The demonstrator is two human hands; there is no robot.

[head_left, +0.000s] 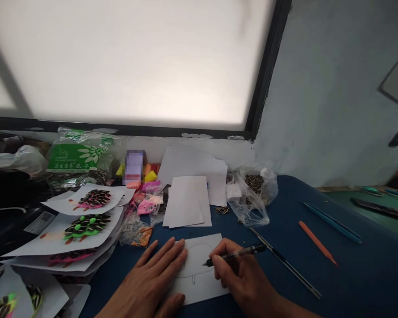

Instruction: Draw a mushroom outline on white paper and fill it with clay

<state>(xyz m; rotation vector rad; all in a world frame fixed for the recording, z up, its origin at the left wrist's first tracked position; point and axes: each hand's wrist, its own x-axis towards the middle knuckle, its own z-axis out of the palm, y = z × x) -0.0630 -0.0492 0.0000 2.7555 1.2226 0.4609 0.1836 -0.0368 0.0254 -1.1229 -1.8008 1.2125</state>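
Observation:
A small sheet of white paper (205,287) lies on the dark blue tabletop, with a rounded outline and a short stem-like mark drawn on it. My left hand (155,276) rests flat on the sheet's left side, fingers stretched out. In my right hand (240,276) is a black pen (242,253), pinched between thumb and fingers. Its tip points left, over or on the inside of the outline; contact cannot be made out. Right of that hand lie a thin metal-ended rod (288,265) and an orange tool (318,243).
Cards with seed-covered shapes (86,225) are stacked at left. Blank paper (187,201) stands behind the hands, beside a plastic bag of seeds (254,185). Pink clay packets (149,203) and a green seed bag (76,154) sit near the window. Blue tools (331,221) lie right.

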